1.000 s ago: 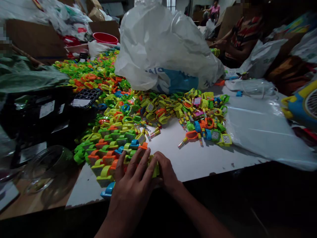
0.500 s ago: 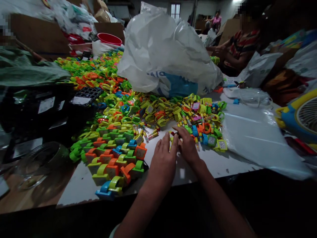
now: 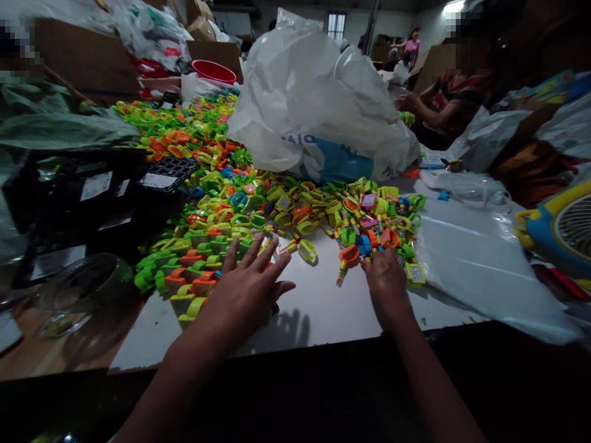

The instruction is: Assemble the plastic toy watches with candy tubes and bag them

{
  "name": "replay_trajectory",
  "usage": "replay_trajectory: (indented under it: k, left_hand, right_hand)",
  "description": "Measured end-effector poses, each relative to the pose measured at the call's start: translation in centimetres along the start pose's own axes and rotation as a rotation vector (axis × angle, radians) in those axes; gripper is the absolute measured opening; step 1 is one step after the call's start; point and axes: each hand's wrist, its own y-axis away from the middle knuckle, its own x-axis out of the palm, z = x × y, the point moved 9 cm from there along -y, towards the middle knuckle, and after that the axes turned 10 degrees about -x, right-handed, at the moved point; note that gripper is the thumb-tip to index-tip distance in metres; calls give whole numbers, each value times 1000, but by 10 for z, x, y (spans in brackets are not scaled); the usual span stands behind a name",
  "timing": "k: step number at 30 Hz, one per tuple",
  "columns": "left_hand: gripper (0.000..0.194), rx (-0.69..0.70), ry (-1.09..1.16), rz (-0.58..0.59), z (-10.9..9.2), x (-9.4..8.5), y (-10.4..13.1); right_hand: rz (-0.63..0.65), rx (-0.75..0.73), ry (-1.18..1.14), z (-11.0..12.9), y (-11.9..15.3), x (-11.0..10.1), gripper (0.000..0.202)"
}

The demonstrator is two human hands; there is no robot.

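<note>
My left hand [image 3: 247, 292] is spread, palm down, over the right edge of the rows of coloured toy watches [image 3: 189, 280], partly hiding them. My right hand [image 3: 386, 280] has its fingers curled at the near edge of a mixed heap of watches and small tubes [image 3: 364, 215]; what they hold, if anything, is hidden. Just left of it, an orange watch piece [image 3: 349, 254] lies against a small tube [image 3: 341, 274] on the white board [image 3: 318, 307]. A yellow-green watch [image 3: 307, 251] lies between my hands.
A big white plastic bag [image 3: 318, 98] stands behind the heap. Black trays [image 3: 101, 197] and a clear round container [image 3: 87, 289] are at left. Flat clear bags [image 3: 471, 246] and a blue-yellow fan [image 3: 558, 221] are at right. A person [image 3: 443, 104] sits at the back right.
My hands have moved apart, the left one leftward with its fingers spread, the right one rightward to the heap. The orange piece with a tube and the yellow-green watch now show between them.
</note>
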Motion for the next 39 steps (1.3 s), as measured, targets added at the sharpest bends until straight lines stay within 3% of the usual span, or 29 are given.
replay_trajectory:
  k: [4, 7, 9, 11, 15, 17, 21, 28, 34, 39]
  left_hand:
    - [41, -5, 33, 96, 7, 5, 10]
    - [50, -3, 47, 174, 16, 7, 19]
    - [56, 0, 48, 193, 19, 8, 23]
    - [62, 6, 49, 190, 19, 9, 24]
    - [54, -7, 55, 170, 18, 10, 25]
    - [49, -21, 61, 173, 19, 10, 25]
    - [46, -32, 75, 184, 22, 10, 26]
    - [44, -28, 83, 201, 22, 13, 27]
    - [46, -38, 109, 198, 23, 14, 27]
    - [47, -56, 115, 236, 23, 16, 28]
  right_hand:
    - [-39, 72, -38, -12, -3, -16, 14]
    - [-34, 157, -368, -5, 4, -23, 15]
    - [64, 194, -801, 24, 15, -9, 18]
    - [199, 191, -1226, 75, 30, 8, 24]
    - [403, 100, -1595, 167, 56, 32, 23]
    - [428, 47, -1623, 189, 63, 40, 19]
    - [334, -57, -1510, 192, 65, 45, 18]
    - [226, -367, -1291, 200, 65, 15, 22]
    - [220, -346, -1250, 203, 63, 14, 21]
    - [185, -237, -1247, 202, 67, 19, 26]
